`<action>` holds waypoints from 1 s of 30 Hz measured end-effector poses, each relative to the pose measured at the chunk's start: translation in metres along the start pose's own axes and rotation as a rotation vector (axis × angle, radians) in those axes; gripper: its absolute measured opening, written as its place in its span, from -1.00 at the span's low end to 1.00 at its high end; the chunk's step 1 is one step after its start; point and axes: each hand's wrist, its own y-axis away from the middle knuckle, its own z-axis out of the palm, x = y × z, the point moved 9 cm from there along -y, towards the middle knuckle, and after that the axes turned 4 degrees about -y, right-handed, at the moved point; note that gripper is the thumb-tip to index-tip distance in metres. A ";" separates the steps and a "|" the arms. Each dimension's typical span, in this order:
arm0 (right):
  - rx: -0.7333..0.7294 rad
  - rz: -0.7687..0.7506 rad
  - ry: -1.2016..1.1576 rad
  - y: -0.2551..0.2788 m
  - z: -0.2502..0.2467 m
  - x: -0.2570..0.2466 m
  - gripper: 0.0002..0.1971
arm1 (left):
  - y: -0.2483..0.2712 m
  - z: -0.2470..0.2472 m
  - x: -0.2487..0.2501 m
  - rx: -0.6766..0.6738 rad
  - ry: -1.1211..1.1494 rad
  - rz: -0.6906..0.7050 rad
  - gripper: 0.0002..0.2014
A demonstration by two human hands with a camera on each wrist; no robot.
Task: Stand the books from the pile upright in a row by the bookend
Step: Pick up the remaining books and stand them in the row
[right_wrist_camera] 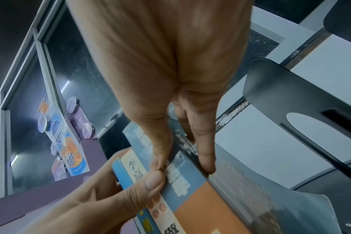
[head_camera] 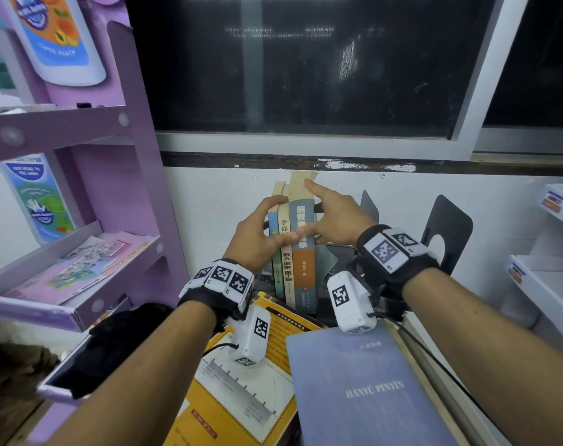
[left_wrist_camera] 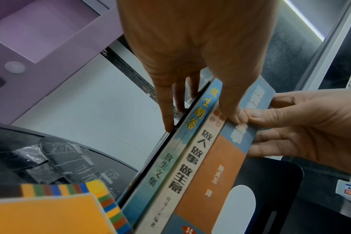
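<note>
Three books stand upright against the wall: a thin blue-spined book (head_camera: pixel 276 275), a cream-spined book (head_camera: pixel 287 272) and a thicker blue-and-orange book (head_camera: pixel 305 272). My left hand (head_camera: pixel 257 233) grips them from the left, fingers along the outer cover (left_wrist_camera: pixel 166 114) and thumb across the spines. My right hand (head_camera: pixel 331 220) holds the right side, thumb on the spines beside the left thumb, index finger stretched along the top page edge. A black metal bookend (head_camera: pixel 450 220) stands to the right, apart from the books. Nearer me the pile lies flat: an orange book (head_camera: pixel 241 381) and a blue-grey book (head_camera: pixel 364 387).
A purple display shelf (head_camera: pixel 113 156) with leaflets stands close on the left. A phone (head_camera: pixel 58 381) under a black cloth lies at the lower left. White shelves (head_camera: pixel 547 278) are on the right. A second dark bookend (head_camera: pixel 368 204) shows behind my right hand.
</note>
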 end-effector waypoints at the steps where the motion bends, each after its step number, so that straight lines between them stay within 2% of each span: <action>1: 0.001 -0.004 -0.005 0.000 0.000 0.000 -0.01 | 0.000 -0.001 0.000 0.005 -0.004 0.001 -0.45; 12: 0.009 -0.017 -0.059 0.000 -0.001 0.008 -0.03 | -0.001 -0.002 0.002 0.011 -0.076 0.004 -0.47; 17: -0.021 0.011 -0.148 0.005 -0.001 0.014 -0.03 | 0.001 0.001 0.003 -0.028 -0.106 -0.033 -0.38; 20: -0.072 0.053 -0.199 0.011 0.002 0.018 -0.11 | 0.003 0.001 0.006 -0.032 -0.132 -0.050 -0.30; 26: -0.192 0.088 -0.114 0.041 -0.007 0.010 -0.31 | 0.018 0.000 0.009 -0.065 -0.149 -0.166 -0.15; 30: -0.271 0.118 -0.025 0.069 -0.012 0.006 -0.45 | 0.034 -0.003 0.020 -0.083 -0.205 -0.207 -0.15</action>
